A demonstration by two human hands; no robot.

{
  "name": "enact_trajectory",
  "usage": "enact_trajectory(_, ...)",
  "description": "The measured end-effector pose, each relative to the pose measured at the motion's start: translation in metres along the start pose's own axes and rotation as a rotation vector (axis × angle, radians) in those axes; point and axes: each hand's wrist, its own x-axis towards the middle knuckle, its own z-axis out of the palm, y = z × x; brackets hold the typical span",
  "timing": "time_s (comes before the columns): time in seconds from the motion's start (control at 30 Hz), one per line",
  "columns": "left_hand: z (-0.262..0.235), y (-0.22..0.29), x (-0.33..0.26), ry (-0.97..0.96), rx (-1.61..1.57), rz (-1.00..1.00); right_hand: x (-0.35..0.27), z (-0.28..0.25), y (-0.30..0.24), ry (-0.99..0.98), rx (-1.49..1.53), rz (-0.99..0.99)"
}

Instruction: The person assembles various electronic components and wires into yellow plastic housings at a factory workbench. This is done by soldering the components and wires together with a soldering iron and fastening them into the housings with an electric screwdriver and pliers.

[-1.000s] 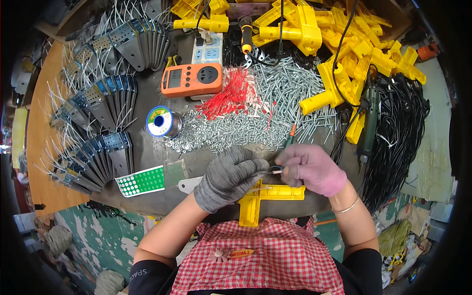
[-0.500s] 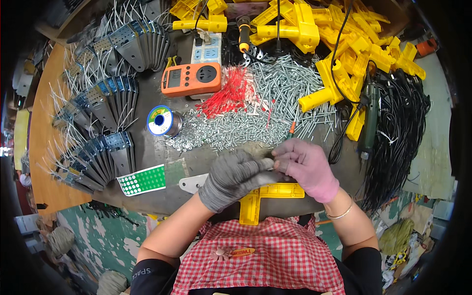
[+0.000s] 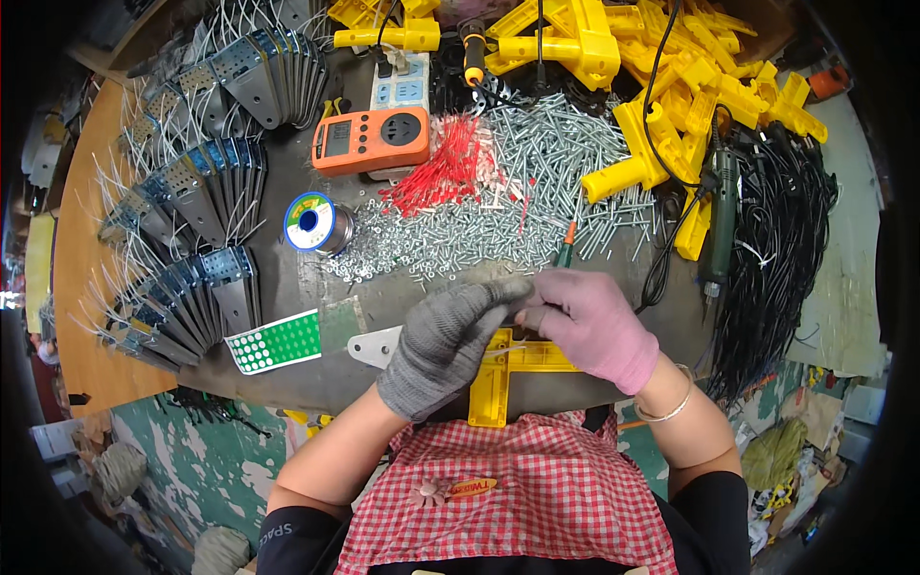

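Note:
My left hand [image 3: 439,347], in a grey glove, and my right hand [image 3: 599,326], in a pink glove, meet fingertip to fingertip above the bench. Both are closed in a pinch, and whatever small thing they hold is hidden by the fingers. Beneath them lies a yellow plastic housing [image 3: 490,395], T-shaped and open-sided, near the bench's front edge. A pale wire [image 3: 502,351] runs across the housing between the hands. A grey metal plate with holes [image 3: 372,347] sticks out from behind my left hand.
Loose screws [image 3: 556,163], small nuts [image 3: 383,251] and red-tipped wires [image 3: 439,172] cover the middle. Around them are a solder spool [image 3: 318,225], an orange meter [image 3: 370,141], a green-handled screwdriver [image 3: 566,245], a green electric screwdriver [image 3: 721,220], black cables [image 3: 778,259], yellow housings [image 3: 690,105], metal plates [image 3: 206,206] and a sticker sheet [image 3: 276,342].
My fingers have shifted and drawn closer together, with the right hand slightly lower and left. The pale wire over the housing now shows. The view has tilted slightly.

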Motion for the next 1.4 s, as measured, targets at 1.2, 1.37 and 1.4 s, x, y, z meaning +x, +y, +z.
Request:
enact_trajectory(1.2, -0.01, -0.04, 0.146, -0.303, 0.963, 0.533, 0.005, 0.05, 0.058, 0.717, 0.198, -0.072)
enact_trajectory(1.37, -0.014, -0.041, 0.088, -0.001, 0.585, 0.319, 0.012, 0.019, 0.028, 0.29, 0.346, 0.267)
enact_trajectory(1.4, -0.012, -0.044, 0.079, 0.002, 0.587, 0.306, 0.015, 0.019, 0.024, 0.277, 0.349, 0.269)
